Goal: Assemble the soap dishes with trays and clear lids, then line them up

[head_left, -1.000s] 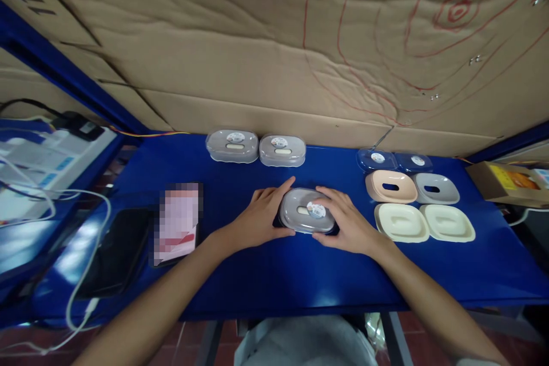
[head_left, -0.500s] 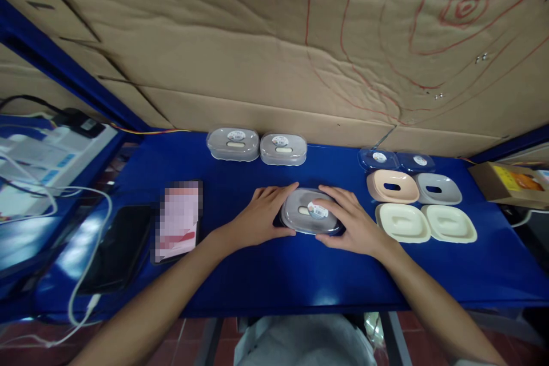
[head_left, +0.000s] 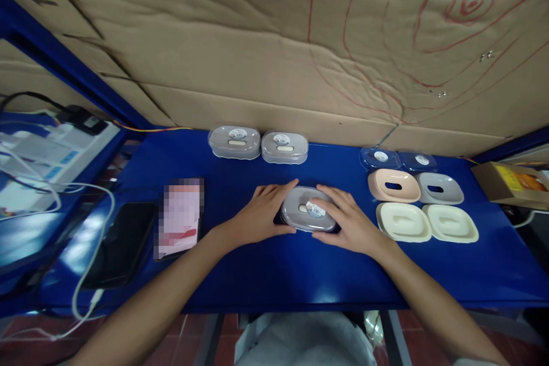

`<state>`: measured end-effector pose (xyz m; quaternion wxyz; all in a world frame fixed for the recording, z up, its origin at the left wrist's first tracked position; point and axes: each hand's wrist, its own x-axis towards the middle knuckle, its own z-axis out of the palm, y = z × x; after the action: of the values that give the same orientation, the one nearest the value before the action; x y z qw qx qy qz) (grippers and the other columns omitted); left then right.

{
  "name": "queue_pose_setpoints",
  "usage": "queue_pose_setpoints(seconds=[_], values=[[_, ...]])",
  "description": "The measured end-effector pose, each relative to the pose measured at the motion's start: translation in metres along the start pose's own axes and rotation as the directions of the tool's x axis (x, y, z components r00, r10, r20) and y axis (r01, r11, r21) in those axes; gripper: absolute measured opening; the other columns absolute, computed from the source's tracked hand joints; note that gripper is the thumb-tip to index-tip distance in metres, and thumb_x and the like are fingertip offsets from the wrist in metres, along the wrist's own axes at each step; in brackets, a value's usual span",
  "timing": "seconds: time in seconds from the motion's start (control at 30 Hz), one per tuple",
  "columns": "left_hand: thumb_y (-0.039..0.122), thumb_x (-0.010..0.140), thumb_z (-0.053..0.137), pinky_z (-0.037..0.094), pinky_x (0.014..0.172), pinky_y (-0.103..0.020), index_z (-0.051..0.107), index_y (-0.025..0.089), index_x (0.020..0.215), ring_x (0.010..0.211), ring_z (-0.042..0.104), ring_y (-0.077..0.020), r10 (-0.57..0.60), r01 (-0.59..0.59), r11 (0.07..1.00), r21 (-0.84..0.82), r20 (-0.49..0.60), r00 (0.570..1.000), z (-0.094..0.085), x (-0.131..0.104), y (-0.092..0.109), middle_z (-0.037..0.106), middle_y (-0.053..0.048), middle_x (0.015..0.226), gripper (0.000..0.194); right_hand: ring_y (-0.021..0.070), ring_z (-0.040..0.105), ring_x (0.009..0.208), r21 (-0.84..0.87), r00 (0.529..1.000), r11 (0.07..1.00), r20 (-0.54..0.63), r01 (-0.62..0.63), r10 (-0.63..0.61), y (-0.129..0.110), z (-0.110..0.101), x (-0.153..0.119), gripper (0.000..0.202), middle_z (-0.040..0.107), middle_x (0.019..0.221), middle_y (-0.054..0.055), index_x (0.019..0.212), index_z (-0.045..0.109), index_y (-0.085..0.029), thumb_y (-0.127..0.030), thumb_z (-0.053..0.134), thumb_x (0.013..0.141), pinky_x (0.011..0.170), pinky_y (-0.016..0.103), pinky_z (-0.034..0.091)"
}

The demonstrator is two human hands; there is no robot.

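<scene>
A grey oval soap dish [head_left: 294, 211] with a clear lid and a round label sits in the middle of the blue table, between my hands. My left hand [head_left: 268, 211] curves around its left end, thumb on the near side and fingers on the far side. From the right, my right hand [head_left: 349, 217] grips the other end, with one finger lying over the lid by the label. Right of it are a peach dish [head_left: 373, 186], a grey dish [head_left: 450, 189] and two cream trays [head_left: 403, 231] [head_left: 454, 231].
Two lidded grey soap dishes [head_left: 234, 148] [head_left: 285, 154] stand along the cardboard wall [head_left: 214, 68]. Clear lids [head_left: 369, 157] lie at the back right. Phones [head_left: 180, 211] [head_left: 120, 246] and a white cable [head_left: 92, 263] occupy the left. A cardboard box [head_left: 493, 183] stands at the right edge.
My right hand and the soap dish have shifted very slightly left, toward my left hand. Both hands keep their places around the dish. The camera view has moved a little.
</scene>
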<state>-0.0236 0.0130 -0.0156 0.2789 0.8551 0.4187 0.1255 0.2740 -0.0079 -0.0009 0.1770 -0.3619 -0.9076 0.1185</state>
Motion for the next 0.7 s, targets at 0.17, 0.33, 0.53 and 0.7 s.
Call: queue_pose_setpoints(seconds=[0.17,0.33,0.53,0.7], values=[[0.054,0.094,0.081,0.033,0.122,-0.051,0.014,0.033,0.175,0.151,0.045,-0.0380,0.017,-0.017,1.000,-0.010,0.006,1.000,-0.0040,0.0006,0.0021,0.047,-0.013,0.168,0.107,0.0386,0.047,0.154,-0.038,1.000,0.999,0.007,0.024,-0.024,-0.0002,-0.0015,0.0009,0.070,0.045,0.170,0.020,0.162,0.049,-0.028,-0.054,0.070,0.101,0.118,0.061,0.048],[0.055,0.096,0.078,0.032,0.123,-0.053,0.011,0.030,0.175,0.152,0.045,-0.0392,0.046,-0.046,0.999,-0.005,0.015,0.999,-0.0055,-0.0004,0.0048,0.045,-0.016,0.169,0.106,0.0378,0.045,0.156,-0.050,0.995,0.994,-0.037,0.093,-0.095,0.0009,-0.0005,0.0009,0.073,0.044,0.168,0.023,0.167,0.041,-0.027,-0.050,0.069,0.103,0.118,0.061,0.049],[0.057,0.093,0.079,0.033,0.122,-0.054,0.015,0.029,0.174,0.151,0.045,-0.0400,0.043,-0.043,0.999,-0.002,-0.001,0.999,-0.0036,-0.0006,0.0046,0.047,-0.016,0.167,0.106,0.0373,0.042,0.159,-0.019,0.996,0.996,-0.030,0.088,-0.089,0.0029,0.0029,-0.0002,0.079,0.039,0.172,0.020,0.171,0.033,-0.031,-0.049,0.069,0.103,0.122,0.061,0.047],[0.061,0.096,0.074,0.032,0.122,-0.054,0.011,0.028,0.174,0.152,0.044,-0.0405,0.058,-0.058,0.998,0.018,-0.002,0.998,-0.0012,0.0005,0.0007,0.044,-0.018,0.169,0.106,0.0377,0.037,0.161,0.024,0.999,0.999,0.013,0.033,-0.034,0.0003,0.0036,0.0025,0.076,0.037,0.174,0.019,0.170,0.034,-0.031,-0.048,0.068,0.104,0.124,0.063,0.045]])
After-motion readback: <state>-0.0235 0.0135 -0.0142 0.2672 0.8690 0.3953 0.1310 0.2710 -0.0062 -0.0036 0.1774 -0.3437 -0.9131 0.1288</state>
